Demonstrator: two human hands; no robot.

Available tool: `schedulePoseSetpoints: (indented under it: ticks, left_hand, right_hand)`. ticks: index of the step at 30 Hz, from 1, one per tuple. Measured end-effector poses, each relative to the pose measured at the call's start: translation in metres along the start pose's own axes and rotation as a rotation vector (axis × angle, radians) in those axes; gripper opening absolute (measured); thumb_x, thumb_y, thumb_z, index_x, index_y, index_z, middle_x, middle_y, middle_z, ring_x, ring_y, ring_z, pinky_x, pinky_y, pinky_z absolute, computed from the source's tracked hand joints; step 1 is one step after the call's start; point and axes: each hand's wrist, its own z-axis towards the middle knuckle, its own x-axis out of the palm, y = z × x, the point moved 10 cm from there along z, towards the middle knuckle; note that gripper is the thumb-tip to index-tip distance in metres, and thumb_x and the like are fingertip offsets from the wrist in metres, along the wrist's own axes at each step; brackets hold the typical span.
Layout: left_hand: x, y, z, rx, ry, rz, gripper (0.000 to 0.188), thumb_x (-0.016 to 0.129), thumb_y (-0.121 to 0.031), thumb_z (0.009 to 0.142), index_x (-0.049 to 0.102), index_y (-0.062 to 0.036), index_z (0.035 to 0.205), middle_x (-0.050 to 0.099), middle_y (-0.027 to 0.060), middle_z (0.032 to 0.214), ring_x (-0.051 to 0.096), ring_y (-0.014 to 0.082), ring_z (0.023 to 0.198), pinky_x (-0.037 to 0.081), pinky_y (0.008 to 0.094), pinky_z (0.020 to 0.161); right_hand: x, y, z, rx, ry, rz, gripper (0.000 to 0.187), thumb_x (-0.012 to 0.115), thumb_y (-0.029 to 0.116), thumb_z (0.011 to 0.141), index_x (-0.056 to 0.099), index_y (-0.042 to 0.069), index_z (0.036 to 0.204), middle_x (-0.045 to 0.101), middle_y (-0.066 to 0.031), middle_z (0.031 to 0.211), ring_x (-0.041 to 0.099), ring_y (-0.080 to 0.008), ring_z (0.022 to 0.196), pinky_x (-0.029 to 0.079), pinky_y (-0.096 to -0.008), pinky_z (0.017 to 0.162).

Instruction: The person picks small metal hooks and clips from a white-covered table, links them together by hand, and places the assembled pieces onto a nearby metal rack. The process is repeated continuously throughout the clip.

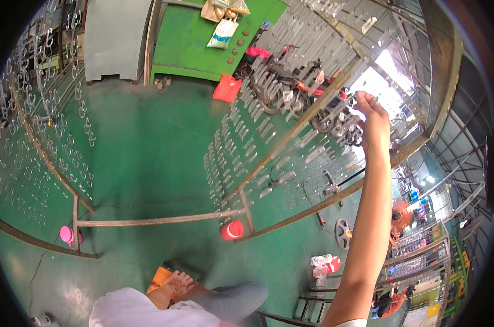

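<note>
Right hand (373,113) curled, closure unclear, near the brown metal rack's (299,126) edge, I'd end-pinch slim silver metal strips (267,132), likely light, stiff

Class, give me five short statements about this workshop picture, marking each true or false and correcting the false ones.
1. The right hand appears higher in the picture than the left hand. True.
2. The left hand is up beside the motorbikes. False: it is low in the picture, next to an orange object.
3. A red bag is on the floor by the green cabinet. True.
4. The pink container is to the right of the red one. False: the pink container is to the left of the red container.
5. The floor is bright yellow. False: the floor is mostly green.
</note>
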Motion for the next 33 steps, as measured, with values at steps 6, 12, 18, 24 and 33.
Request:
schedulePoseSetpoints:
  ticks: [6, 12, 18, 24, 33]
  left_hand:
    - [0.006, 0.004, 0.001, -0.004, 0.002, -0.059, 0.033, 0.045, -0.045, 0.092, 0.062, -0.0165, 0.094, 0.061, 0.0028, 0.091, 0.058, 0.0207, 0.091, 0.039, 0.0409, 0.079]
    - [0.014, 0.005, 0.001, 0.034, -0.119, -0.095, 0.034, 0.047, -0.046, 0.090, 0.061, -0.0150, 0.087, 0.062, 0.0035, 0.083, 0.059, 0.0223, 0.082, 0.041, 0.0404, 0.071]
    - [0.013, 0.004, 0.000, 0.067, -0.139, -0.107, 0.031, 0.052, -0.044, 0.087, 0.060, -0.0147, 0.080, 0.059, 0.0039, 0.077, 0.057, 0.0221, 0.073, 0.039, 0.0399, 0.066]
    - [0.002, 0.011, 0.009, 0.068, -0.178, -0.115, 0.031, 0.053, -0.044, 0.087, 0.060, -0.0148, 0.079, 0.058, 0.0039, 0.076, 0.057, 0.0221, 0.072, 0.039, 0.0399, 0.065]
    - [-0.005, 0.013, 0.011, 0.066, -0.202, -0.110, 0.030, 0.053, -0.043, 0.086, 0.059, -0.0149, 0.079, 0.058, 0.0039, 0.075, 0.056, 0.0221, 0.071, 0.038, 0.0399, 0.065]
  right_hand:
    - [0.052, 0.047, 0.055, -0.169, 0.097, 0.201, 0.022, 0.072, 0.025, 0.084, 0.066, 0.008, 0.097, 0.059, 0.0027, 0.075, 0.054, -0.0080, 0.066, 0.042, -0.0227, 0.062]
    - [0.086, 0.072, 0.118, -0.194, 0.113, 0.088, 0.016, 0.070, 0.024, 0.084, 0.068, 0.010, 0.092, 0.060, 0.0030, 0.076, 0.054, -0.0078, 0.067, 0.042, -0.0237, 0.059]
    - [0.113, 0.104, 0.160, -0.202, 0.213, 0.067, 0.020, 0.072, 0.026, 0.083, 0.068, 0.011, 0.095, 0.063, 0.0022, 0.079, 0.057, -0.0062, 0.071, 0.042, -0.0248, 0.055]
    - [0.133, 0.136, 0.158, -0.328, 0.313, 0.274, 0.020, 0.061, 0.010, 0.087, 0.065, 0.003, 0.105, 0.064, 0.0035, 0.082, 0.052, -0.0046, 0.061, 0.038, -0.0190, 0.051]
    - [0.148, 0.147, 0.153, -0.312, 0.261, 0.091, 0.017, 0.060, 0.012, 0.090, 0.068, 0.008, 0.105, 0.066, 0.0071, 0.084, 0.053, -0.0001, 0.063, 0.039, -0.0173, 0.052]
